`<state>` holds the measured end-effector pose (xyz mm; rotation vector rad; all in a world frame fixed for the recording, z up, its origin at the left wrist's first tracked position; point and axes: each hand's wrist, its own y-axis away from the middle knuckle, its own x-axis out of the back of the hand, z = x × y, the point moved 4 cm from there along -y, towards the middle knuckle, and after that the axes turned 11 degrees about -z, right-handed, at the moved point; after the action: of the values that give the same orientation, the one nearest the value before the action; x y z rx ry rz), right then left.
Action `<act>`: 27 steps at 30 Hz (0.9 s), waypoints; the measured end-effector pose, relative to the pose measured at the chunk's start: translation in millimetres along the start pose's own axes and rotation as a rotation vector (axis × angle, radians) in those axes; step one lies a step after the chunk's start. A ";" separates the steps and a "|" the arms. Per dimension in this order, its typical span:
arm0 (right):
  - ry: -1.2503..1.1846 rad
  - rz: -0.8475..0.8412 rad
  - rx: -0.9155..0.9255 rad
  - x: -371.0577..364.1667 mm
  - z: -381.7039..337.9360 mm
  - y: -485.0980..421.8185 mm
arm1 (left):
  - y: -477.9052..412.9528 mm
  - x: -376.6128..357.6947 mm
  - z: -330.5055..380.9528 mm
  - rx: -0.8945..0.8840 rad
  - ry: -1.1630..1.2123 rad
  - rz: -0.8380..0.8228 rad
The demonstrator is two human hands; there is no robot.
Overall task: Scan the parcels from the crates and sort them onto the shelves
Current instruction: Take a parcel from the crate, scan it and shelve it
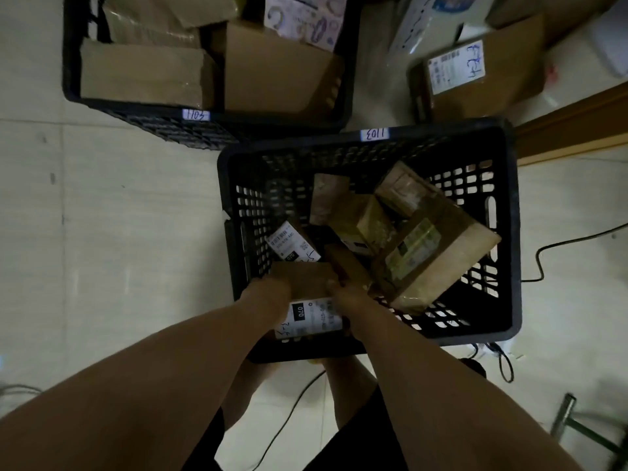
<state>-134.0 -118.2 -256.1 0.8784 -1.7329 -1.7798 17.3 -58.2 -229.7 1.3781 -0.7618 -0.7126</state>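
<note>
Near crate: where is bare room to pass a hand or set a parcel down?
Looks bare: the far-left corner of the near crate, between mesh walls and the labelled parcel; also the tile floor left of it. Crowded: the right half, where a taped box leans on smaller cartons, and the near side, filled by the gripped parcel.

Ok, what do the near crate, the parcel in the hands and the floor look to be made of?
Near crate: black moulded plastic, matt, judging by its lattice of openings and thick rim. Held parcel: brown cardboard, dull, with a white printed paper label; whether it is taped is unclear. Floor: pale tiles, probably ceramic, faintly glossy, with thin joint lines.
</note>
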 end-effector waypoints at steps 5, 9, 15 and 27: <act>-0.116 -0.032 0.046 4.8 -4.7 16.9 | -0.1 15.2 3.6 -0.125 0.416 0.013; -0.118 0.084 0.120 30.9 -8.4 38.7 | 31.3 32.8 3.5 -0.133 0.720 0.016; -0.387 0.123 0.193 59.9 -45.6 184.3 | 141.0 67.8 12.5 -0.268 1.187 0.023; -0.550 0.136 0.552 58.8 -103.7 509.4 | 478.4 176.8 50.5 -0.759 1.037 0.040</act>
<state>-138.6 -263.6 246.4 0.4599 -2.6468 -1.5608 78.7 -198.8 259.3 0.8292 0.3005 -0.1330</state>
